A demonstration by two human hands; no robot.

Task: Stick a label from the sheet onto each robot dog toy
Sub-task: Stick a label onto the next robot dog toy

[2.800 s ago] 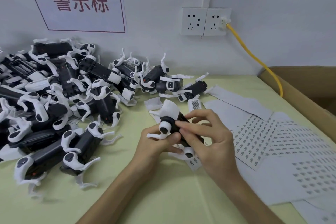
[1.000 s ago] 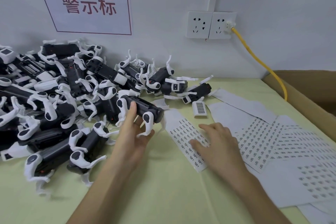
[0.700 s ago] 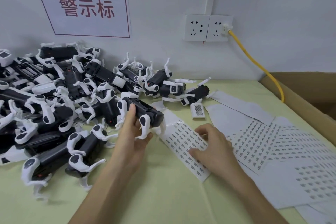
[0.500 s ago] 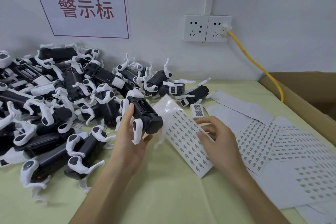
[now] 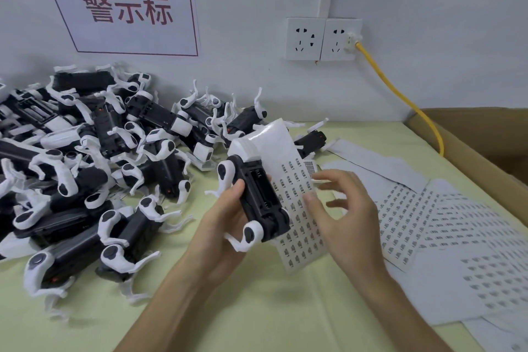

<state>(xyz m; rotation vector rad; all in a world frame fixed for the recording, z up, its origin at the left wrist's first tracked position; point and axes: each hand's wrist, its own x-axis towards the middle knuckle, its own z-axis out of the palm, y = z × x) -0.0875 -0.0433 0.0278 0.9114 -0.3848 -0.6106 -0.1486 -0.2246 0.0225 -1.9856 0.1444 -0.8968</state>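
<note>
My left hand (image 5: 221, 227) grips a black robot dog toy (image 5: 257, 194) with white legs, belly up and lifted off the table. Just behind it a narrow label sheet (image 5: 297, 226) stands tilted, its far end curling up past the toy's white head. My right hand (image 5: 348, 223) meets the sheet's right edge, with thumb and forefinger tips pinching it there and the other fingers spread. Whether a label has come off I cannot tell.
A big pile of robot dog toys (image 5: 85, 151) covers the left of the green table. More label sheets (image 5: 428, 223) lie spread on the right. A cardboard box (image 5: 471, 137) borders the right edge. A yellow cable (image 5: 400, 94) runs down from the wall socket (image 5: 340, 38).
My left hand swapped the earlier toy for another from the pile and turned it belly up. My right hand moved to the label sheet, which now stands raised behind the toy.
</note>
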